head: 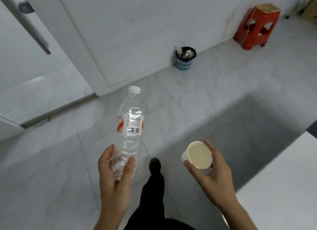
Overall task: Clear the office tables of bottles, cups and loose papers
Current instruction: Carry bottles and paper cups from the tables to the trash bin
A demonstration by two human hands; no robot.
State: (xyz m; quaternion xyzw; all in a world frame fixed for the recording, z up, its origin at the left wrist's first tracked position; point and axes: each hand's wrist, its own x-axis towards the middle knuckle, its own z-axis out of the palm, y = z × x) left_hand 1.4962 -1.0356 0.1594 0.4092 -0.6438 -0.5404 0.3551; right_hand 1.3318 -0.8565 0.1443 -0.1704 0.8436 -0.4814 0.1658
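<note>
Head cam: your left hand is wrapped around the bottom end of a clear plastic bottle, its white cap on and pointing away from you. Your right hand grips a white paper cup, mouth tipped toward the camera, so both hands are full and held apart above the tiled floor. Up ahead a small blue waste basket with trash in it sits against the wall, a red plastic stool stands further right, and a white table corner pokes in on your right.
</note>
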